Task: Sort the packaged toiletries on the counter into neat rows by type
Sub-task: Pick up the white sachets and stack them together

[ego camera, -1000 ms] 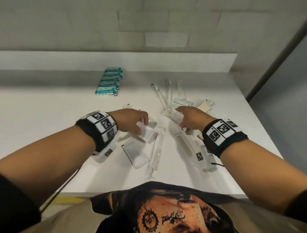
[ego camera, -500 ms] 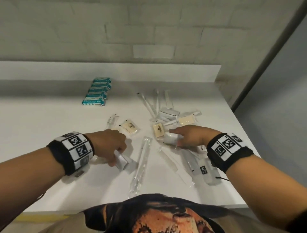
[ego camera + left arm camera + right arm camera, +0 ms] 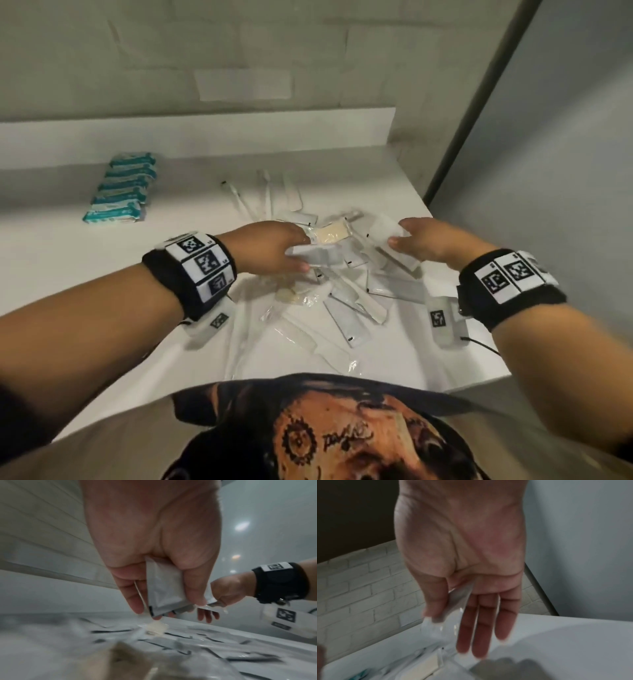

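A loose pile of white sachets, clear-wrapped long items and cream soap packets lies mid-counter. My left hand hovers over the pile and pinches a flat white sachet between thumb and fingers; a second thin packet sits behind it. To the right, my right hand pinches a pale packet with the thumb. In the right wrist view that packet lies against the forefinger while the other fingers stay straight. A tidy row of teal packets sits at the back left.
The white counter ends at a raised back ledge under a brick wall. Its right edge meets a grey wall panel. Thin wrapped sticks lie behind the pile. My body stands at the counter's front edge.
My left hand left the near-left counter and came to the central pile, gripping a white sachet. My right hand rose off the pile with a packet. The view swung right.
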Demonstrator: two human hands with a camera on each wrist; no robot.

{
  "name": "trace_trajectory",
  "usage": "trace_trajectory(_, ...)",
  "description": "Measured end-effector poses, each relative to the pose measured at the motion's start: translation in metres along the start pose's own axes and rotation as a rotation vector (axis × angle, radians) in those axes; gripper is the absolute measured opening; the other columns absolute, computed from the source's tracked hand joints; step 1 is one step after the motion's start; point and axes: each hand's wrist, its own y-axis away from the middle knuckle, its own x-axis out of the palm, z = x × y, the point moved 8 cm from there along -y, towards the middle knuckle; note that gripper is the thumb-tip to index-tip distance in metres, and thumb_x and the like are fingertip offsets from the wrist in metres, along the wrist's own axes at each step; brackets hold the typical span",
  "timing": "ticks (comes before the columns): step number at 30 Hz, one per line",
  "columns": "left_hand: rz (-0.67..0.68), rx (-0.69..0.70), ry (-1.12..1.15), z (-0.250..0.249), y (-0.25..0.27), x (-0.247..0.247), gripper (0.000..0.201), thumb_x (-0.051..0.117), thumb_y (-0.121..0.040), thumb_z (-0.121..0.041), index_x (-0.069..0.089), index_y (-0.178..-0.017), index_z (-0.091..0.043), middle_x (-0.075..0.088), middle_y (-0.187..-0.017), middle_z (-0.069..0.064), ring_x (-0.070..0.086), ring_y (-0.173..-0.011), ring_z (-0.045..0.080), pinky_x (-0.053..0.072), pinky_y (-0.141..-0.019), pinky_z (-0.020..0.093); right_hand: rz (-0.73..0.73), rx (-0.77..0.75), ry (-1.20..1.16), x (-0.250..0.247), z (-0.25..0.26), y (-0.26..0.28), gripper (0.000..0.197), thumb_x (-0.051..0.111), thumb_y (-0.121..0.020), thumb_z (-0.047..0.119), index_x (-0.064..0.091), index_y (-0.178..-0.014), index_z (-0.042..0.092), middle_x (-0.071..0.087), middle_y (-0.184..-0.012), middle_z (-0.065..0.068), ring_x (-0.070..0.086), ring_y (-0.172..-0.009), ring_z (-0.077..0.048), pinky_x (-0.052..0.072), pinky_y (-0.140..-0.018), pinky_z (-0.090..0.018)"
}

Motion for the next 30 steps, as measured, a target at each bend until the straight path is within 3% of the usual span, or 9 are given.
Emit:
trace_trajectory(3, 0.152, 0.059, -0.009, -0.022, -0.022, 0.023, 0.053, 0.05, -0.079, -0.061, 0.06, -0.119, -0.028, 0.063, -0.116, -0.005, 0.059, -0.104, 0.016, 0.049, -0.091, 0.039, 0.061, 0.022, 0.115, 0.006, -0.01, 0.007, 0.041, 0.058, -0.092, 0.039, 0.055, -0.12, 0.01, 0.055, -0.109, -0.008, 0.043, -0.094, -0.017, 0.039, -0.086, -0.03)
trace_trajectory(7, 0.167, 0.005, -0.065, -0.007, -0.027, 0.026, 0.033, 0.053, -0.084, -0.049, 0.063, -0.109, -0.029, 0.065, -0.106, -0.005, 0.061, -0.094, 0.017, 0.051, -0.085, 0.039, 0.18, 0.054, 0.331, 0.019, -0.021, 0.016, 0.04, 0.065, -0.085, 0.039, 0.059, -0.114, 0.011, 0.055, -0.122, -0.006, 0.053, -0.105, -0.024, 0.047, -0.091, -0.035)
trace_trajectory(9, 0.119, -0.032, -0.139, 0.007, -0.027, 0.02, 0.031, 0.053, -0.087, -0.047, 0.063, -0.109, -0.027, 0.064, -0.105, -0.004, 0.06, -0.093, 0.017, 0.051, -0.083, 0.038, 0.189, 0.053, 0.415, 0.03, -0.019, 0.018, 0.032, 0.07, -0.078, 0.036, 0.057, -0.098, 0.015, 0.049, -0.112, -0.003, 0.055, -0.093, -0.026, 0.049, -0.071, -0.032)
trace_trajectory(12, 0.016, -0.06, -0.141, 0.018, -0.026, 0.011, 0.04, 0.055, -0.087, -0.047, 0.06, -0.119, -0.024, 0.061, -0.114, -0.004, 0.058, -0.102, 0.017, 0.049, -0.087, 0.038, 0.165, 0.038, 0.433, 0.044, -0.009, 0.019, 0.049, 0.074, -0.074, 0.028, 0.05, -0.116, 0.018, 0.048, -0.114, -0.004, 0.051, -0.084, -0.022, 0.034, -0.052, -0.025)
trace_trajectory(18, 0.127, 0.057, -0.058, -0.013, -0.02, 0.038, 0.058, 0.054, -0.09, -0.045, 0.04, -0.144, -0.026, 0.042, -0.148, -0.009, 0.042, -0.133, 0.013, 0.036, -0.109, 0.032, 0.141, 0.074, 0.254, 0.047, -0.012, 0.016, 0.057, 0.073, -0.075, 0.021, 0.043, -0.122, 0.016, 0.058, -0.106, -0.001, 0.057, -0.089, -0.026, 0.046, -0.071, -0.031)
trace_trajectory(22, 0.035, -0.076, -0.058, 0.005, -0.015, 0.026, 0.045, 0.05, -0.091, -0.046, 0.053, -0.131, -0.027, 0.058, -0.124, -0.003, 0.055, -0.112, 0.018, 0.045, -0.09, 0.031, 0.009, 0.071, 0.175, 0.02, -0.006, 0.025, 0.04, 0.068, -0.083, 0.029, 0.053, -0.117, 0.013, 0.06, -0.119, -0.004, 0.057, -0.105, -0.027, 0.044, -0.081, -0.031)
trace_trajectory(25, -0.146, -0.149, 0.002, 0.019, -0.011, 0.006, 0.033, 0.051, -0.091, -0.044, 0.061, -0.111, -0.02, 0.061, -0.112, 0.001, 0.058, -0.103, 0.023, 0.045, -0.081, 0.031, 0.073, -0.119, -0.065, 0.022, 0.031, 0.037, 0.026, 0.069, -0.082, 0.017, 0.061, -0.107, 0.013, 0.067, -0.099, -0.001, 0.066, -0.095, -0.025, 0.05, -0.079, -0.033)
trace_trajectory(28, -0.054, -0.156, 0.106, 0.015, -0.012, 0.012, 0.038, 0.055, -0.09, -0.047, 0.057, -0.118, -0.022, 0.063, -0.111, -0.003, 0.058, -0.099, 0.019, 0.045, -0.08, 0.03, 0.257, -0.283, 0.095, 0.054, 0.067, 0.042, 0.031, 0.069, -0.079, 0.014, 0.065, -0.108, 0.023, 0.069, -0.099, 0.006, 0.064, -0.092, -0.017, 0.05, -0.078, -0.03)
trace_trajectory(30, 0.055, -0.13, 0.058, 0.005, -0.012, 0.025, 0.027, 0.053, -0.091, -0.049, 0.054, -0.106, -0.026, 0.061, -0.099, -0.005, 0.055, -0.088, 0.017, 0.04, -0.071, 0.029, 0.293, -0.279, 0.306, 0.064, 0.071, 0.037, 0.032, 0.065, -0.081, 0.018, 0.059, -0.109, 0.032, 0.065, -0.103, 0.008, 0.058, -0.09, -0.017, 0.046, -0.07, -0.028)
